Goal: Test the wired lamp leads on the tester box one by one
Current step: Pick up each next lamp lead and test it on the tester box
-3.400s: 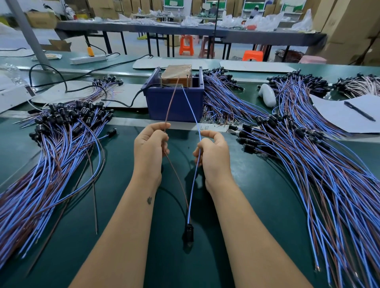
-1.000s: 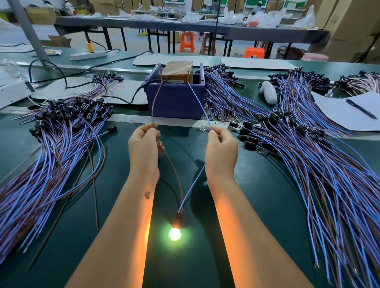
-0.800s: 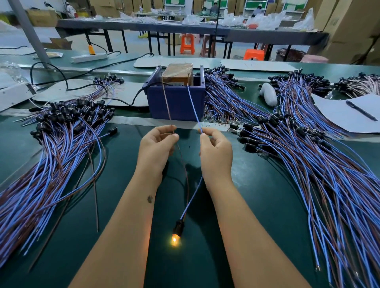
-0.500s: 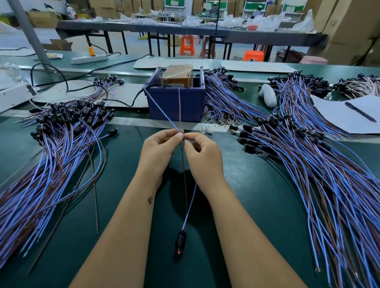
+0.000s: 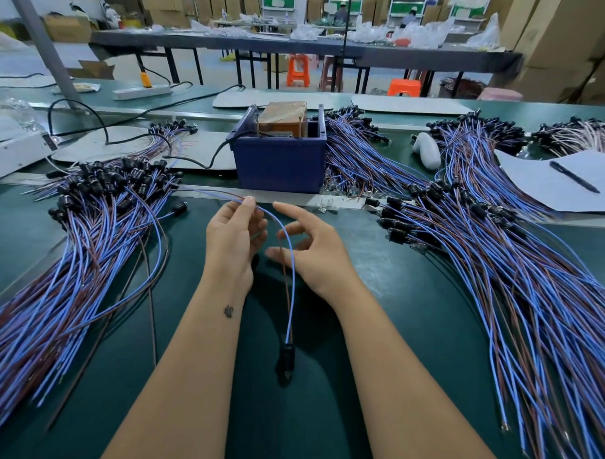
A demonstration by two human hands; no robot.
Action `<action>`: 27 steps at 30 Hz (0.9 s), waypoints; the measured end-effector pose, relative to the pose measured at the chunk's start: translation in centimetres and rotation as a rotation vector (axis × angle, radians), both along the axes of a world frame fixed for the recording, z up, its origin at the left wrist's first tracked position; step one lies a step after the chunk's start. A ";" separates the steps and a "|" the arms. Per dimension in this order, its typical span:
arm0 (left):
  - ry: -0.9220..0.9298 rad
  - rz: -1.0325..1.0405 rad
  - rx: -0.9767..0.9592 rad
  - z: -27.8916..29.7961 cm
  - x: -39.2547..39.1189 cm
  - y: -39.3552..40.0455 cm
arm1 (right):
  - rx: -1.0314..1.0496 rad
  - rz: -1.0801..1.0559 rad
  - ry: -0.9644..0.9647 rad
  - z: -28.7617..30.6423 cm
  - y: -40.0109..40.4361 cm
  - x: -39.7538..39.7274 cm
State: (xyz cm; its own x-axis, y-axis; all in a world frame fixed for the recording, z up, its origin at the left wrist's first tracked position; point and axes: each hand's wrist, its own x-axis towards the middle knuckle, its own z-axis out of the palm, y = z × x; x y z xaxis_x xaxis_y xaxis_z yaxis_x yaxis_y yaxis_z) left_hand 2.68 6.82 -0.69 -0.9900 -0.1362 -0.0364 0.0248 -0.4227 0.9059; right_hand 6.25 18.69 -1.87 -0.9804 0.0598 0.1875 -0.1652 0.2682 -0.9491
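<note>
No legible text anywhere. Green signs (image 5: 276,4) at top of frame, in the background, are too blurred to read.

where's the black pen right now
In the head view the black pen lies at the far right, on the white paper, beyond the right-hand pile of lamp leads.

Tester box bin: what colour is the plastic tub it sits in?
Dark blue. The bin holds the brown tester box, clearest in the head view.
</note>
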 end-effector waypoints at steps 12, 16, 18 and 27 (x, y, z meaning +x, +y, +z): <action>0.262 0.100 -0.565 -1.3 0.1 0.7 | -0.705 -0.267 0.074 0.8 2.3 -0.3; 0.325 -0.038 -0.773 -1.6 1.2 2.2 | -0.414 -0.501 0.112 0.4 3.6 -0.6; 0.373 -0.144 -0.847 -1.5 2.0 2.8 | -0.237 -0.594 0.127 0.2 4.1 -0.7; 0.690 -0.670 -1.017 -1.0 4.3 5.8 | -0.056 -0.647 -0.005 0.2 6.8 -0.6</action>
